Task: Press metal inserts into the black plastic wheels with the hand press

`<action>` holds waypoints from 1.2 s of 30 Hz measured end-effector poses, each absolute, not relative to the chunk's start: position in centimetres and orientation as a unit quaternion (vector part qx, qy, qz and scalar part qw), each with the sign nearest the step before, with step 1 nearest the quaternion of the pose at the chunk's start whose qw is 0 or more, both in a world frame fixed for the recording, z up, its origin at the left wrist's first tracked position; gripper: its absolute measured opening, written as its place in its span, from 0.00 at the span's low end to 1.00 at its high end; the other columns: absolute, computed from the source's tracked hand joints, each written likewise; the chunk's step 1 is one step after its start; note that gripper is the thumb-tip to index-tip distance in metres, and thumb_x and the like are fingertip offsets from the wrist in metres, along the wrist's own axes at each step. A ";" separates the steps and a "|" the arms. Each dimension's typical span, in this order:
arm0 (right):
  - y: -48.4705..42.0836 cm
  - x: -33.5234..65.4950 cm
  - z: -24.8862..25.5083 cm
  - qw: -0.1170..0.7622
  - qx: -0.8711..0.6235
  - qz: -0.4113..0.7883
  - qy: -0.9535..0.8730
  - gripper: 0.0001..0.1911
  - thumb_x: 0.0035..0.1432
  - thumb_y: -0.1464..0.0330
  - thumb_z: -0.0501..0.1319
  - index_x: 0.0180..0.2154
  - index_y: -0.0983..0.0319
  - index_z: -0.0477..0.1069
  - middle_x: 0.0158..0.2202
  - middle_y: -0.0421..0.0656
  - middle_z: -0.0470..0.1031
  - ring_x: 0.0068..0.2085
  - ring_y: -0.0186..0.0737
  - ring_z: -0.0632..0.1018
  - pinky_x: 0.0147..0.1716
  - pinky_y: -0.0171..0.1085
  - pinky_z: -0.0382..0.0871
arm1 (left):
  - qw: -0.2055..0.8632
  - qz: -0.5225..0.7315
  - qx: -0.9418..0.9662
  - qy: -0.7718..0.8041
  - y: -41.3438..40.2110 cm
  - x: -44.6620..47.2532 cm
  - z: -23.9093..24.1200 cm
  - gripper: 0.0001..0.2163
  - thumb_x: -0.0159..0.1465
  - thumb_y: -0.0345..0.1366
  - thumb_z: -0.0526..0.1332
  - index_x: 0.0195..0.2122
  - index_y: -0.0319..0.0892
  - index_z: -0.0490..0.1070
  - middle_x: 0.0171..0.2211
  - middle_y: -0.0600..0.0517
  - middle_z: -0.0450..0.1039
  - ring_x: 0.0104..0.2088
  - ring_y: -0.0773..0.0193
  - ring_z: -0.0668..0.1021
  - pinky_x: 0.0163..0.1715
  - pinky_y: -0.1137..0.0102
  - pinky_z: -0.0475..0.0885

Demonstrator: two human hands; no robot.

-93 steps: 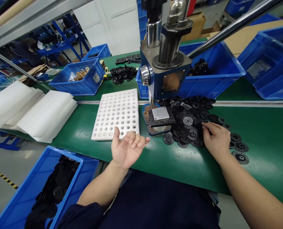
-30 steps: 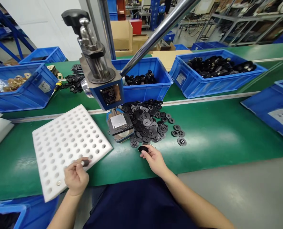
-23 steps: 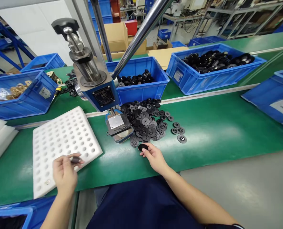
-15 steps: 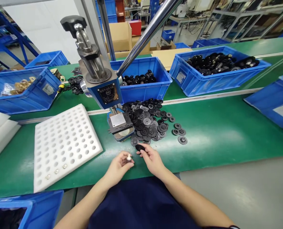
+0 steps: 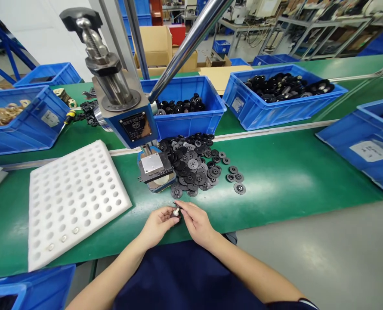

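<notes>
My left hand (image 5: 157, 227) is closed around a small dark part with a white post (image 5: 176, 212) standing up from it. My right hand (image 5: 197, 223) pinches a black disc (image 5: 176, 205), seen nearly edge-on, right beside the top of that post. Whether disc and post touch I cannot tell; fingers hide much of both. Just beyond the hands lies a heap of black and grey discs (image 5: 193, 164), some with small hubs. Left of the heap stands a hand press (image 5: 136, 125) with a metal plate (image 5: 152, 164) on its base.
A white foam tray (image 5: 78, 193) with rows of holes lies at the left, a few pale parts in its front row. Blue bins of black parts (image 5: 191, 122) (image 5: 285, 107) stand behind. Several loose discs (image 5: 239, 188) lie right of the heap. A screwdriver (image 5: 69, 117) rests by the left bin.
My right hand has moved left, bringing the black disc against or close to the white post in my left hand. The disc is tilted now. The view has shifted slightly right.
</notes>
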State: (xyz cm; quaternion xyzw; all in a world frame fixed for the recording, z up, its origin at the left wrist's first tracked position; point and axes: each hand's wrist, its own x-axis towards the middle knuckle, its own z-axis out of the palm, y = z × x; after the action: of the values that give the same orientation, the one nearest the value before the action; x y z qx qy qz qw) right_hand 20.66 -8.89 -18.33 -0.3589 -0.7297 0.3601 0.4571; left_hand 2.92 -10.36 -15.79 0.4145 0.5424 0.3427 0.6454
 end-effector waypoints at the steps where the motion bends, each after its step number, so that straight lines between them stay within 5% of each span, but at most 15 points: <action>1: -8.9 20.6 -18.3 0.458 -0.351 0.357 -0.734 0.22 0.68 0.74 0.51 0.60 0.57 0.67 0.54 0.47 0.75 0.54 0.38 0.76 0.54 0.43 0.74 | 0.640 0.338 0.421 0.548 -10.3 2.7 -15.8 0.17 0.54 0.43 0.71 0.39 0.38 0.76 0.29 0.52 0.75 0.27 0.68 0.72 0.29 0.72 0.68; 8: -8.9 20.7 -17.3 0.422 -0.319 0.349 -0.774 0.27 0.64 0.74 0.55 0.64 0.57 0.61 0.66 0.49 0.62 0.67 0.42 0.64 0.64 0.51 0.63 | 0.617 0.324 0.446 0.561 -9.8 2.2 -14.6 0.17 0.54 0.47 0.69 0.35 0.38 0.74 0.22 0.56 0.68 0.23 0.69 0.69 0.24 0.73 0.65; 13: -9.6 21.0 -16.8 0.356 -0.321 0.362 -0.799 0.30 0.64 0.70 0.56 0.66 0.58 0.57 0.67 0.51 0.60 0.68 0.43 0.62 0.64 0.51 0.61 | 0.583 0.372 0.457 0.559 -9.6 2.9 -15.1 0.12 0.55 0.42 0.68 0.34 0.40 0.74 0.30 0.52 0.75 0.32 0.64 0.75 0.36 0.69 0.72; 19: -6.5 26.4 -17.1 0.385 -0.509 0.162 -0.752 0.24 0.64 0.58 0.57 0.59 0.56 0.68 0.57 0.50 0.71 0.58 0.51 0.70 0.56 0.52 0.66 | 0.554 0.364 0.470 0.583 -9.5 2.3 -16.9 0.11 0.55 0.41 0.67 0.34 0.40 0.73 0.26 0.54 0.73 0.25 0.67 0.73 0.30 0.71 0.71; 24: -1.6 32.9 -19.6 0.255 -0.733 0.050 -0.628 0.25 0.62 0.55 0.55 0.54 0.64 0.73 0.48 0.56 0.71 0.49 0.55 0.68 0.46 0.51 0.63 | 0.564 0.384 0.436 0.587 -9.5 1.8 -16.8 0.15 0.50 0.41 0.69 0.36 0.40 0.74 0.30 0.51 0.77 0.27 0.65 0.74 0.30 0.71 0.71; 33: 0.1 34.4 -20.6 0.255 -0.729 0.050 -0.634 0.22 0.60 0.52 0.59 0.42 0.65 0.75 0.42 0.55 0.72 0.45 0.54 0.68 0.43 0.49 0.60 | 0.551 0.376 0.446 0.596 -9.3 2.0 -15.5 0.13 0.48 0.40 0.71 0.34 0.41 0.79 0.37 0.47 0.82 0.37 0.56 0.80 0.40 0.65 0.75; 36: -1.7 32.7 -21.0 0.286 -0.694 0.069 -0.657 0.22 0.60 0.51 0.59 0.43 0.63 0.72 0.42 0.52 0.73 0.45 0.51 0.70 0.45 0.48 0.64 | 0.551 0.369 0.468 0.584 -9.4 2.1 -15.2 0.13 0.51 0.40 0.69 0.37 0.41 0.80 0.39 0.46 0.82 0.37 0.57 0.80 0.37 0.65 0.76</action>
State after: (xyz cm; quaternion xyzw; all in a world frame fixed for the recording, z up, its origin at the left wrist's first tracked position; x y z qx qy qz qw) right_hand 32.67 -1.66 -20.99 -0.6938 -0.6571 0.0689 0.2865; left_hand 2.13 -9.38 -15.20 0.4678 0.5839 0.3689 0.5515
